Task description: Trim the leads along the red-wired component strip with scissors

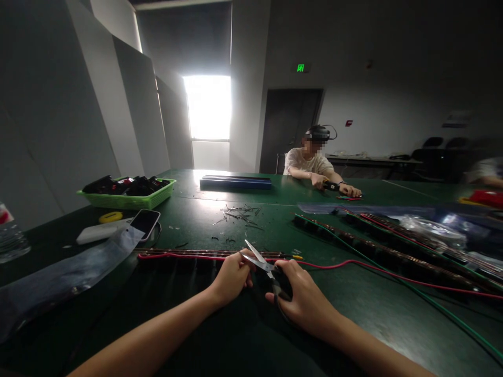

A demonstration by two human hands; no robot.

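Observation:
My right hand (302, 293) is closed round the black handles of a pair of scissors (260, 260), whose silver blades stand apart and point up and to the left. My left hand (232, 275) is closed in a pinch just left of the blades, at a long dark strip (176, 254) with a red wire (353, 265) along it. What the left fingers pinch is too small to name. The strip lies across the green table (243, 335) in front of me.
Cut wire scraps (239, 214) lie beyond the strip. At the left are a phone (145, 222), a white box, yellow tape and a green basket (128, 198). More strips with red and green wires (393, 251) fill the right. A person (314, 165) sits working at the far side.

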